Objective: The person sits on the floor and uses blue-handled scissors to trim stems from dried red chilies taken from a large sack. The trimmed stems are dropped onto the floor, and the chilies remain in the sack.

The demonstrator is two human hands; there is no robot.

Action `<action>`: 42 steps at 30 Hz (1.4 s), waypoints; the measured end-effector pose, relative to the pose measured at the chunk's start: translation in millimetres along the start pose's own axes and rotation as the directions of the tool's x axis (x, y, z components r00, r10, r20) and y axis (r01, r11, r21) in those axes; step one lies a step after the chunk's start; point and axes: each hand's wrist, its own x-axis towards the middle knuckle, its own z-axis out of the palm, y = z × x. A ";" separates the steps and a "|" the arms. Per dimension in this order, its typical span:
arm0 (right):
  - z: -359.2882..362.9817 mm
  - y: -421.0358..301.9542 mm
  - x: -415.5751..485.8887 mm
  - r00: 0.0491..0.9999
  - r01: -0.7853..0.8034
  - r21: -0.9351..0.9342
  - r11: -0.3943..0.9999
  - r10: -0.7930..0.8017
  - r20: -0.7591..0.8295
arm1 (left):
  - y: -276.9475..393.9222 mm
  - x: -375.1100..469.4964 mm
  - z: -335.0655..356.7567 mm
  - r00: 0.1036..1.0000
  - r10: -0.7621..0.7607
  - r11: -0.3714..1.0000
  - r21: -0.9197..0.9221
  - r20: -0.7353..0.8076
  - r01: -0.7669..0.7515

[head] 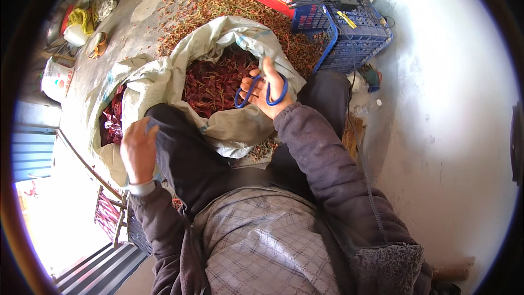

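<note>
My right hand (pixel 268 90) is turned palm up over the wide mouth of a white woven sack (pixel 233 131), with its thumb raised. Scissors with blue loop handles (pixel 277 100) hang on that hand, and I cannot make out their blades. Dark red dried plant matter (pixel 217 84) with pale stalks fills the sack. My left hand (pixel 139 151) is beside my left knee, at the edge of a second woven sack (pixel 139 90). Its thumb stands apart from the bent fingers, and nothing shows in it. More dark red dried stuff (pixel 112 116) lies in this second sack.
Small red bits and stalks (pixel 217 4) cover the floor behind the sacks. A blue plastic crate (pixel 360 43) lies on its side at right, with a black device (pixel 344 0) and cable on it. A white bucket (pixel 57 78) stands at left. A pale wall (pixel 442 131) bounds the right.
</note>
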 end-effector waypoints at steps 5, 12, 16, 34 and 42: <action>5.3 -33.5 26.0 0.997 0.068 -0.546 0.835 -0.040 0.062 | 29.7 47.6 69.1 0.920 0.328 0.931 -0.237 0.216 -0.276; 13.5 -72.4 122.6 0.968 0.241 -0.965 0.100 -0.101 0.231 | 7.2 83.1 232.8 0.681 0.232 0.960 -0.053 0.695 -0.274; -7.8 -79.9 153.4 0.945 0.327 -0.942 0.073 -0.044 0.324 | -2.8 73.3 274.7 0.697 0.184 0.975 -0.038 0.693 -0.220; 18.7 -51.9 137.6 0.908 0.345 -0.922 -0.174 -0.188 0.375 | 5.6 197.5 256.4 0.836 -0.067 0.659 -0.604 0.545 0.447; 17.3 -32.4 132.9 0.848 0.389 -0.846 -0.364 -0.217 0.483 | 23.5 203.8 251.0 0.853 -0.189 0.721 -0.522 0.486 0.457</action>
